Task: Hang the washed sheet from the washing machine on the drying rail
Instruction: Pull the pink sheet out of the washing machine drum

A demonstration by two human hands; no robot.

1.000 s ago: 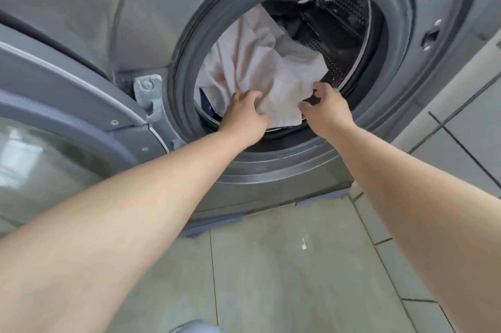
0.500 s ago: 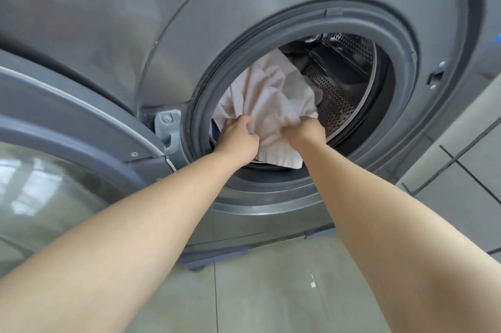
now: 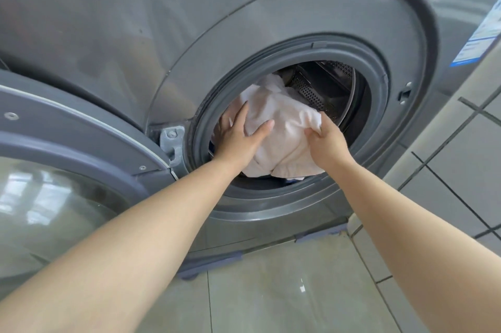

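Gripping the sheet [image 3: 282,126] — right hand [image 3: 325,142]; left hand [image 3: 238,137] flat-fingered on it; label [image 3: 479,37] unreadable.

The washing machine [image 3: 113,42] is dark metallic grey, its door seal [image 3: 375,104] a matte darker grey. The sheet [image 3: 282,121] is off-white, plain. The drum [image 3: 314,91] is silver, dotted with small holes. Lower frame, the floor tiles [image 3: 284,292] are pale grey-green with dark grout; upper right, the label [image 3: 485,31] is white and blue.
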